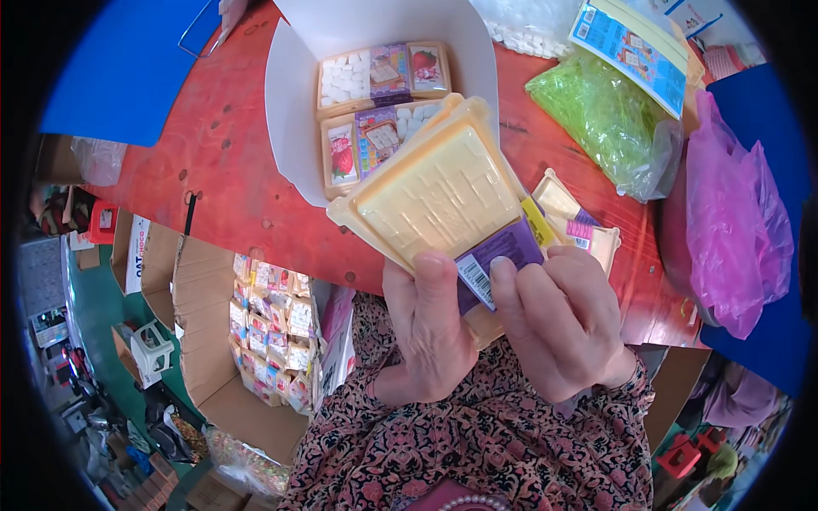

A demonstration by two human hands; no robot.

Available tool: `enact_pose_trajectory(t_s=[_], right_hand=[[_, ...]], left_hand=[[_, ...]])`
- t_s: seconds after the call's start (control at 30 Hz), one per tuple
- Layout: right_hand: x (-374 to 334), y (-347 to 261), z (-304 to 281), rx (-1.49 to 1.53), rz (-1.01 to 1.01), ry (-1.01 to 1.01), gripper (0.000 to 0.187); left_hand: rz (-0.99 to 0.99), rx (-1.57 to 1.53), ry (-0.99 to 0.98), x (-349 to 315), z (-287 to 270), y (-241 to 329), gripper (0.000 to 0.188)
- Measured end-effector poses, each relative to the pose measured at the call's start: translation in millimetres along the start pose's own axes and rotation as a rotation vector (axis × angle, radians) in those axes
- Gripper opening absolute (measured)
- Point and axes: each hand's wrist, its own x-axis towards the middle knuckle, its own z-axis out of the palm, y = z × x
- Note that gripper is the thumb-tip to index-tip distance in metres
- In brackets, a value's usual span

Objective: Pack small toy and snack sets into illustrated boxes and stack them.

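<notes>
A cream plastic snack pack (439, 196), its embossed underside facing up, is held over the table in both hands. At least one more pack edge shows beneath it, so it seems to be a stack. Around its end runs a purple paper sleeve with a white barcode label (477, 281). My left hand (434, 341) grips the near left corner, thumb on top. My right hand (567, 319) has its fingers curled at the near right side, the index fingertip touching the sleeve beside the label. What its lower fingers hold is hidden.
A white open box (294, 111) holds similar packs (388, 72). Loose packs (571, 213) lie right of my hands on the red table (230, 170). Beyond are a bag of green shreds (596, 119) and a pink plastic bag (733, 230). A carton (209, 315) full of packs stands lower left.
</notes>
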Motion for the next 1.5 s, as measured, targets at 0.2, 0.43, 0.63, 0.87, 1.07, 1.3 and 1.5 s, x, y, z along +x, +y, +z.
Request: enact_pose_trajectory(t_s=[0.2, 0.43, 0.63, 0.87, 1.07, 1.3, 1.5], right_hand=[[2, 2, 3, -0.053, -0.125, 0.0, 0.055], [5, -6, -2, -0.159, -0.034, -0.092, 0.034], [2, -14, 5, -0.101, 0.021, -0.051, 0.036], [2, -8, 2, 0.182, 0.034, 0.019, 0.035], [14, -16, -2, 0.013, 0.465, 0.449, 0.029], [0, -20, 18, -0.302, 0.31, -0.188, 0.061], [-1, -28, 13, -0.294, 0.13, -0.214, 0.053]], left_hand=[[0.183, 0.221, 0.021, -3, -1, -7, 0.046], [0.406, 0.475, 0.047, -2, -6, -14, 0.043], [0.599, 0.688, 0.07, 0, -3, -24, 0.041], [0.795, 0.88, 0.085, 6, 2, -22, 0.039], [-0.355, -0.447, 0.104, 21, 25, 26, 0.06], [-0.295, -0.095, 0.031, 13, 4, 14, 0.053], [-0.381, -0.229, 0.021, 21, 7, 26, 0.053]])
